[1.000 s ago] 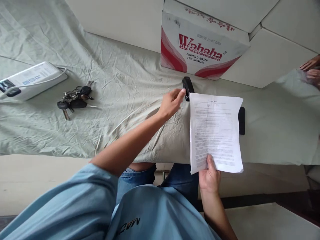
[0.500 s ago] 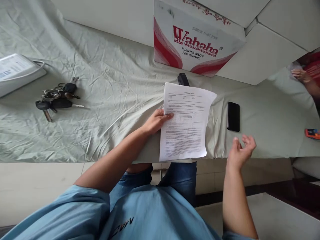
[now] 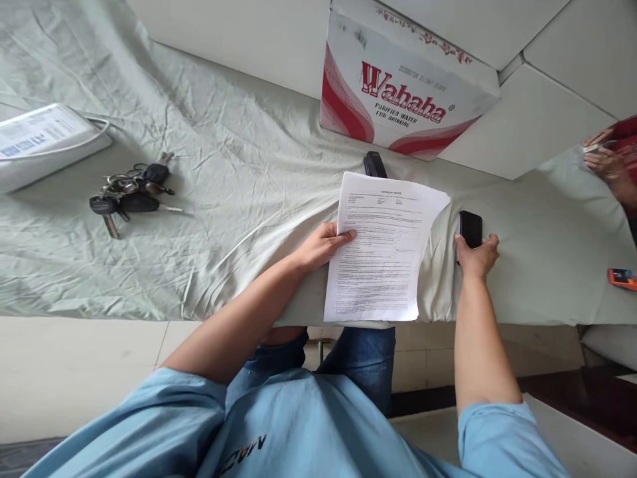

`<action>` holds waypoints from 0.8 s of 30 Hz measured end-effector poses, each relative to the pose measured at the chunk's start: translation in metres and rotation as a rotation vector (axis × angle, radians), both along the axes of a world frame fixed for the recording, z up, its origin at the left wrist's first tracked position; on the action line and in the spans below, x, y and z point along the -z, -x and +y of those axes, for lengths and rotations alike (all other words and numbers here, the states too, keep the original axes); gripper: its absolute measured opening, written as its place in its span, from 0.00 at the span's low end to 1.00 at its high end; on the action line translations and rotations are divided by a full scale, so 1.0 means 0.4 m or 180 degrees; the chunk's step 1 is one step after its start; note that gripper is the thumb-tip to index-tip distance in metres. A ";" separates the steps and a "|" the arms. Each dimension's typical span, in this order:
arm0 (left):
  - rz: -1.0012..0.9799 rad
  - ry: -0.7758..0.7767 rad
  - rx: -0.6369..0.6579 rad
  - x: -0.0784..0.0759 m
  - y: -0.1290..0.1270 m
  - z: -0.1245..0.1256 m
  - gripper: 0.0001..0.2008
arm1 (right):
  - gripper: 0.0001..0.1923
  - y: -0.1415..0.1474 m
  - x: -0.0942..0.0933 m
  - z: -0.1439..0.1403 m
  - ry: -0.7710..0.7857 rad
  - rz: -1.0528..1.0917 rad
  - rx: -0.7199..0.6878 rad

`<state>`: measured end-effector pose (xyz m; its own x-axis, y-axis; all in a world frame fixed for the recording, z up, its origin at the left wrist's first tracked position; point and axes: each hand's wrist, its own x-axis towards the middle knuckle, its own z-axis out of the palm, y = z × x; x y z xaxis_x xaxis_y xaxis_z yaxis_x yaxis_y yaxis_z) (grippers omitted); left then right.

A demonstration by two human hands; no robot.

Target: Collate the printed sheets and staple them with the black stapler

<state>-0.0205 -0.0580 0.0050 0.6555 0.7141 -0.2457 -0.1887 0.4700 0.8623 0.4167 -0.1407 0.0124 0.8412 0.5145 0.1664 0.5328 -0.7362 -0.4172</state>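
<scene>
A: Nearest item?

B: Left hand (image 3: 322,245), fingers lying loosely curled on the left edge of the printed sheets (image 3: 385,249), thumb on top, pinning them. The sheets are lying flat on the desk (image 3: 223,219), overhanging its near edge above the person's knees.

A: And the right?

B: Right hand (image 3: 476,255) is closing around the near end of a black phone (image 3: 470,228), just right of the sheets; the phone is resting on the cloth, not lifted. So the paper is set down and steadied, the phone being taken up.

A: Farther back?

B: A black stapler (image 3: 374,164) is showing only its top end behind the sheets, untouched. A bunch of keys (image 3: 130,192) is lying well to the left, beside a white device (image 3: 42,143) with a cable.

A: Containers?

B: One: the Wahaha carton (image 3: 405,93), standing against the wall. Its contents cannot be told from here.

A: Anyone else?

B: Another person's hand (image 3: 610,166) is working at the far right edge, with an orange object (image 3: 622,277) nearer.
</scene>
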 end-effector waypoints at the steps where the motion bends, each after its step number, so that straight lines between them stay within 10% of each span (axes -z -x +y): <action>1: -0.0013 -0.0017 0.0029 0.001 0.000 0.001 0.30 | 0.53 -0.002 -0.002 0.003 -0.0008 0.0007 0.0035; 11: -0.0156 -0.0092 0.0201 0.003 0.002 0.011 0.32 | 0.42 0.007 -0.004 -0.001 -0.0346 0.0072 0.0114; 17: -0.0119 -0.0136 0.0132 0.002 0.007 0.017 0.26 | 0.37 0.185 0.020 -0.131 -0.1096 0.0163 -0.0403; 24: 0.0011 -0.0321 -0.0581 -0.006 -0.002 0.020 0.31 | 0.44 0.382 0.033 -0.143 -0.2442 0.2452 -0.1341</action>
<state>-0.0199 -0.0498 0.0074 0.5123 0.8420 -0.1690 -0.2598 0.3395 0.9040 0.2639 -0.1978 -0.0007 0.6417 0.7633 0.0748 0.0869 0.0246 -0.9959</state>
